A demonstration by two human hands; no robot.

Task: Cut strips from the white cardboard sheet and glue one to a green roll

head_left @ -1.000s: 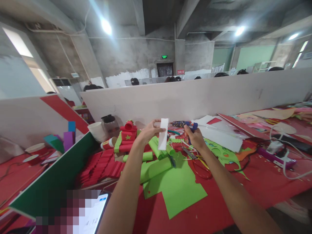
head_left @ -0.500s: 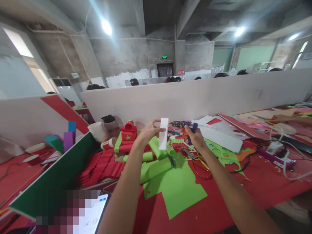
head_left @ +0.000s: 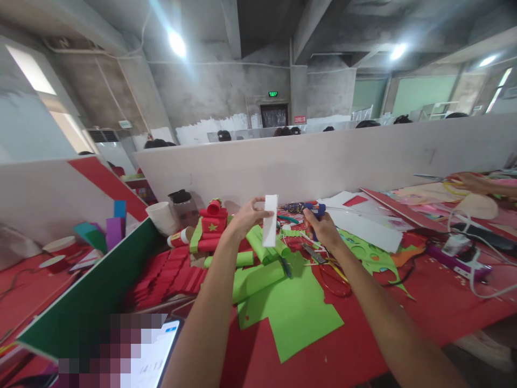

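A narrow white strip [head_left: 270,222] stands upright in the fingers of my left hand [head_left: 251,215]. My right hand [head_left: 323,226] is wrapped round the handle of a hot glue gun [head_left: 301,208], blue with a dark speckled barrel. Its nozzle points left at the strip's right edge; whether it touches cannot be made out. Below the hands lie rolled green sheets [head_left: 258,280] and a flat green sheet [head_left: 301,318]. A utility knife [head_left: 313,253] and red-handled scissors [head_left: 335,283] rest just under my right hand.
Red folded pieces [head_left: 169,280] and a red model with a star [head_left: 212,226] sit left, beside a green board [head_left: 92,291]. A phone [head_left: 161,350] lies at front left. At right are a purple power strip [head_left: 458,262] with cords and another person's hand [head_left: 472,182] with scissors.
My hands, the white strip and the glue gun have shifted very slightly left. At far right, the other person's hand has moved up, and the scissors' blades now show.
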